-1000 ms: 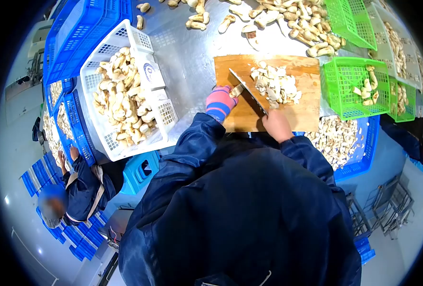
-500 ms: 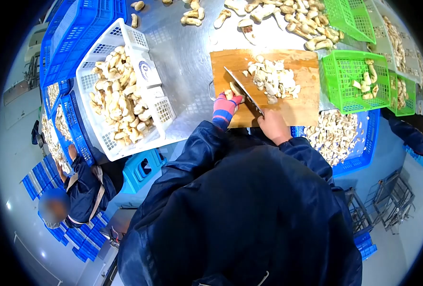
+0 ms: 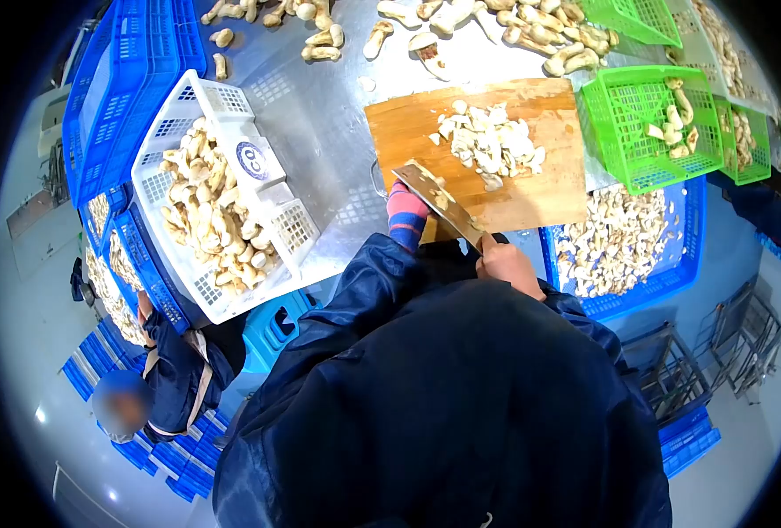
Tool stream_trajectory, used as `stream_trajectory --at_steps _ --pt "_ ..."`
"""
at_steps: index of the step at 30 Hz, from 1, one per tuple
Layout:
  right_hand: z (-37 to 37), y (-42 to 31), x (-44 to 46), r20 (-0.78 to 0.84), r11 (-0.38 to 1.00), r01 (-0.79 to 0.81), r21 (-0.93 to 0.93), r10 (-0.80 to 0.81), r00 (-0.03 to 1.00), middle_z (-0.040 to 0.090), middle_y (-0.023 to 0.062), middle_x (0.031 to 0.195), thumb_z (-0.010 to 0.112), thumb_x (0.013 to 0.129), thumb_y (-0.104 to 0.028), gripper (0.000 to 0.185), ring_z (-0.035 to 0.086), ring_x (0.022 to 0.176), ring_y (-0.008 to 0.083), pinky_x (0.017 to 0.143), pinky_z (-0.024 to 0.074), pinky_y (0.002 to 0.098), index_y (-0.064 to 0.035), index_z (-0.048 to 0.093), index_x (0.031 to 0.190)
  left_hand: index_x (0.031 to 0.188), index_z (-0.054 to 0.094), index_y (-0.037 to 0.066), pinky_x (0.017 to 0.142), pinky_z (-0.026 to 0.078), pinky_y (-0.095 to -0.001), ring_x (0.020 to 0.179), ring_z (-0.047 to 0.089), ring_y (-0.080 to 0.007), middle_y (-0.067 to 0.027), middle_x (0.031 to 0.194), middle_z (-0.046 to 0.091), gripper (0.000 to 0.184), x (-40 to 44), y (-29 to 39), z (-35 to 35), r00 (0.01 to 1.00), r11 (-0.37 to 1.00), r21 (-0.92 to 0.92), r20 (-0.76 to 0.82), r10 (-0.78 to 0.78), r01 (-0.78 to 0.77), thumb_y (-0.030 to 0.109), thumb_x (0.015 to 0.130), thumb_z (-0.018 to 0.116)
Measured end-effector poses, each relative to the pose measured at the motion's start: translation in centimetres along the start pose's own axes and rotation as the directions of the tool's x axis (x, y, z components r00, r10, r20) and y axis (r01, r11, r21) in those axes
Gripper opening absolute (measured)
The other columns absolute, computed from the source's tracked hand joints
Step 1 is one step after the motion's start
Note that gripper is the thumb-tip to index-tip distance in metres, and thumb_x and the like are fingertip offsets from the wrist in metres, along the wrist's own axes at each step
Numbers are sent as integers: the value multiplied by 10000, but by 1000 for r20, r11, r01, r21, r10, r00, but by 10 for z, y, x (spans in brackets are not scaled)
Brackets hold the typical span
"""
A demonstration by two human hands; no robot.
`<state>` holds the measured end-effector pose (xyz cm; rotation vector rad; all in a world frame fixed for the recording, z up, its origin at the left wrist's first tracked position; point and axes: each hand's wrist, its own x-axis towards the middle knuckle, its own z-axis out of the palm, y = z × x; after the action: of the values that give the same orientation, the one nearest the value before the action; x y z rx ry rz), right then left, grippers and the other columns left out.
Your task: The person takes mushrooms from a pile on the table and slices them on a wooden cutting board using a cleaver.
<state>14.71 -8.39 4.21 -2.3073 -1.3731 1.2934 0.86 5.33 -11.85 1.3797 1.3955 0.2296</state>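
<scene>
My right hand (image 3: 507, 264) is closed round the handle of a broad knife (image 3: 440, 206), whose blade slants up and left over the lower left of the wooden cutting board (image 3: 545, 201). At the board's left edge, my left hand (image 3: 406, 211), in a pink and blue striped glove, is closed behind the blade. The blade covers its fingertips and whatever they hold. Thin pale slices lie against the blade's upper side. A pile of cut mushroom pieces (image 3: 496, 145) rests on the middle of the board.
A white basket of whole mushrooms (image 3: 283, 251) stands left, beside blue crates (image 3: 131, 97). Loose mushrooms (image 3: 531, 26) lie behind the board. Right are a green basket (image 3: 615, 132) and a blue crate of cut pieces (image 3: 685, 264). A co-worker (image 3: 175, 374) is at lower left.
The knife has moved left and down, and its blade now lies over my left hand's fingers. The mushroom visible in that hand earlier is now hidden. The view has shifted slightly.
</scene>
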Motion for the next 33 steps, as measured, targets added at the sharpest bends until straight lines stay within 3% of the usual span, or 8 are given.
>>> stream_trajectory --at_steps 11,17,19,21,24,27,29,33 --pt "17 -1 74 -163 977 206 50 -196 967 585 260 702 490 761 -122 170 588 695 406 653 474 474 10 590 796 996 558 -13 708 473 -337 793 622 -263 -165 876 640 393 -2 -2 -5 960 968 -85 -139 -244 234 209 699 690" --pt "-2 28 70 -213 999 30 26 -24 977 588 256 725 509 762 -150 203 586 706 403 666 472 475 -16 616 869 1047 497 -11 592 499 -296 719 574 -222 -132 921 579 291 -38 35 -55 910 381 -840 414 -12 387 83 775 539" --pt "-4 35 60 -198 1000 -5 21 9 980 588 256 730 507 766 -151 209 584 705 408 669 472 477 -22 612 893 1065 497 -1 613 497 -296 724 577 -219 -115 912 580 318 -70 74 -100 966 423 -871 254 -43 248 82 761 543" --pt "1 39 57 -175 999 -24 -36 17 984 593 248 725 508 771 -151 230 581 698 414 666 472 483 -27 593 945 1082 494 6 673 497 -304 782 586 -213 -113 928 583 368 -92 90 -162 999 670 -742 -12 -50 24 99 738 585" --pt "6 33 57 -205 993 49 -110 -71 976 597 237 717 518 763 -143 220 585 690 408 653 474 486 -23 577 938 1127 494 25 750 490 -342 883 586 -268 -139 989 576 478 -104 94 -254 887 998 -21 -458 49 -65 203 717 663" --pt "6 32 57 -192 990 52 -132 -77 978 600 233 720 527 755 -138 200 588 691 400 648 477 481 -15 571 905 1198 477 51 918 390 -413 1094 467 -348 -200 1184 486 689 -95 104 -295 702 576 747 -603 379 331 324 629 754" --pt "3 32 56 -188 994 53 -99 -71 980 600 235 727 532 748 -135 191 590 695 398 646 479 476 -7 567 887 1236 466 83 999 306 -393 1182 377 -361 -195 1280 420 756 -72 117 -292 655 548 776 -594 467 313 304 581 773" --pt "0 30 53 -241 994 97 -52 -106 965 592 232 713 540 742 -127 174 581 678 402 634 474 479 3 579 850 1199 509 134 1010 299 -402 1193 382 -329 -136 1283 443 569 34 126 -238 732 667 699 -310 607 -257 228 670 699"
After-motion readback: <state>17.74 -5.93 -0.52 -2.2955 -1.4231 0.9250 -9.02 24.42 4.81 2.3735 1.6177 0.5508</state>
